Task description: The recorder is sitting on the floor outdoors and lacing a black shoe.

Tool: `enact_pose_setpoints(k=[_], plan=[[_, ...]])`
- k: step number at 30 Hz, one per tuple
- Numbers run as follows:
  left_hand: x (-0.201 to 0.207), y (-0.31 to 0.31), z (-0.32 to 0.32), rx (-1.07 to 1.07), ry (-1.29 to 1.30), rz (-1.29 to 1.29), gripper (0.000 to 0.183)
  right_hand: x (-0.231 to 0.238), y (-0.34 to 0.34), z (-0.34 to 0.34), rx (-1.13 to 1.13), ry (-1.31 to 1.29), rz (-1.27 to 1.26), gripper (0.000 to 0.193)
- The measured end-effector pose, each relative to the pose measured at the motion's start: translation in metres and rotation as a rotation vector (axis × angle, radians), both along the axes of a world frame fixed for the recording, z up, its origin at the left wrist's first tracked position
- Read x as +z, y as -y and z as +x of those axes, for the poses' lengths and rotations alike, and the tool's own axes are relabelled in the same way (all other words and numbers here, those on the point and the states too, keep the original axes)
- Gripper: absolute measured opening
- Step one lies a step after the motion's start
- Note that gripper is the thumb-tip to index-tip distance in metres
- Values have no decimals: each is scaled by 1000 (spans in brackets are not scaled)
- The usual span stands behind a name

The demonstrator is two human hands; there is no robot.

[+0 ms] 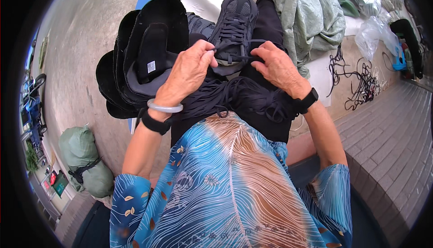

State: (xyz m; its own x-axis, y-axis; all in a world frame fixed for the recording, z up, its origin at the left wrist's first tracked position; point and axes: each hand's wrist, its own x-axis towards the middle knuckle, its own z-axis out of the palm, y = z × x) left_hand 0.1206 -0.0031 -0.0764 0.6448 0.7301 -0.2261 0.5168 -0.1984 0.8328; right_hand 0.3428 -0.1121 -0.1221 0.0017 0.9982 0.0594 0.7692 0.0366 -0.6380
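A dark grey sneaker (233, 22) rests toe-away on my lap, its laces (234, 40) threaded across the tongue. My left hand (193, 69) is closed at the shoe's left side, pinching one end of the shoelace. On the other side my right hand (277, 67) is also closed, with the lace running from the shoe's collar into its fingers. Part of that grip is hidden behind the fingers. A thick bundle of loose dark shoelaces (243, 95) lies across my thighs below both hands. Another dark grey shoe (200, 24) shows partly behind the left hand.
To the left stands a stack of black shoe uppers (155, 36). Grey-green woven sacking (306, 13) and clear plastic bags (376, 36) lie at the far right, near tangled cords (361, 85). A stuffed green sack (85, 160) sits on the floor at left.
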Motion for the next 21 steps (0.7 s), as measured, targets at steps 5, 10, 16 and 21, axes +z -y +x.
enact_pose_setpoints(k=[5, 10, 16, 21], plan=[[-43, -4, 5, -133, -189, 67, 20, -12, -3, 1, 73, 117, -70, 20], [-56, -18, 4, -160, -273, 320, 21, -15, -1, 10, 47, 140, -112, 12], [-48, -38, -3, -171, -380, 437, 18, -9, 3, 8, -97, 235, -56, 10], [-47, -39, 6, -89, -142, 638, 16, -14, -6, 3, -100, 189, 6, 10]])
